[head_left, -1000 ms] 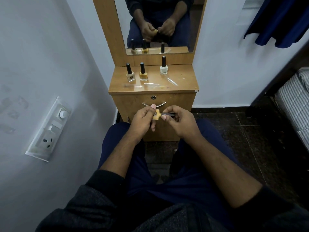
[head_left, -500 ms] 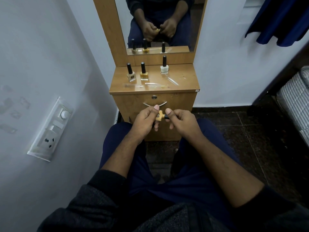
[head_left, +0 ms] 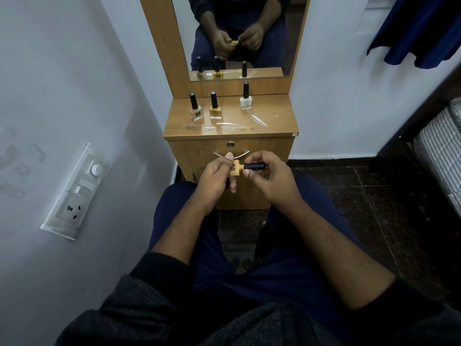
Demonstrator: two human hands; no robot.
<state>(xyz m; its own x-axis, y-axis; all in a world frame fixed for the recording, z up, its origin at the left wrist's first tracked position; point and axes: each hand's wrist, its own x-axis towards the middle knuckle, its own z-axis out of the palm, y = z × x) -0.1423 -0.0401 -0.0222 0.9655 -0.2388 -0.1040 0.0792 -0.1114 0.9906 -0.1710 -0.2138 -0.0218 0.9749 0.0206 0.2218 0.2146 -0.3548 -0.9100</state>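
I hold a yellow nail polish bottle (head_left: 235, 168) sideways in front of the drawer, above my knees. My left hand (head_left: 216, 176) grips its glass body, thumb on top. My right hand (head_left: 268, 175) pinches the long black cap (head_left: 254, 166), which points to the right. Whether the cap sits tight on the neck I cannot tell. On the wooden dresser top (head_left: 274, 116) stand three more bottles with black caps: a pale beige one (head_left: 196, 111), a yellow one (head_left: 215, 109) and a white one (head_left: 245, 98).
A mirror (head_left: 239, 33) rises behind the dresser and reflects my hands. Clear plastic strips (head_left: 259, 120) lie on the dresser top. A switchboard (head_left: 76, 192) is on the left wall. A blue cloth (head_left: 419, 28) hangs at the upper right, a striped mattress (head_left: 439, 148) lies at right.
My right hand slid along the cap toward the bottle half a second ago, then back out, so the black cap shows again. The bottle stays at about the same place.
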